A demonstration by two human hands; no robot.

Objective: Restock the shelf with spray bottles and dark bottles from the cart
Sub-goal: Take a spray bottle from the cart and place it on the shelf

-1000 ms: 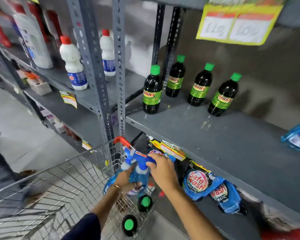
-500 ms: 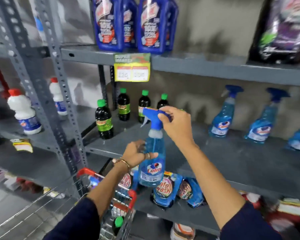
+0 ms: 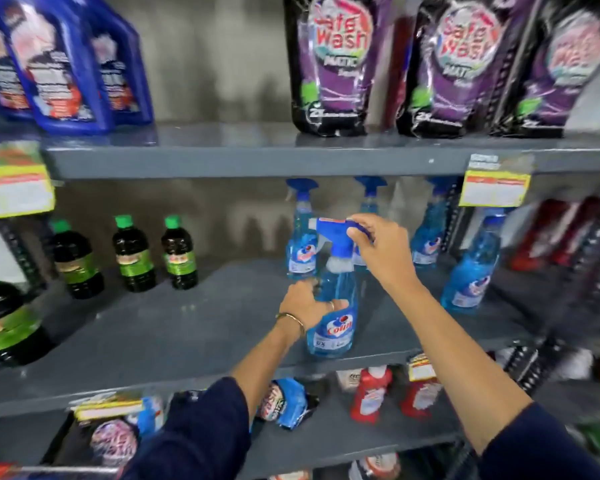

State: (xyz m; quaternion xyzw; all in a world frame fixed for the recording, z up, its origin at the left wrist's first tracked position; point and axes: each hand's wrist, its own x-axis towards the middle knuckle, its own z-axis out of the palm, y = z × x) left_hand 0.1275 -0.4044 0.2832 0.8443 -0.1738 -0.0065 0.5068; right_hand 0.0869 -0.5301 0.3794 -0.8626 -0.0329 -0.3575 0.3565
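Head view: our left hand (image 3: 305, 306) wraps the spray bottle (image 3: 333, 306) body near the shelf (image 3: 187, 327) front edge, our right hand (image 3: 378, 251) pinching its trigger head. We should slide it upright toward the back row (image 3: 426, 237).

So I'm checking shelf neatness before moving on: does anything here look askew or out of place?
One thing: on the lower shelf, a blue pouch lies on its side, while the red bottles beside it stand upright. The spray bottle in both hands is upright. No spills visible.
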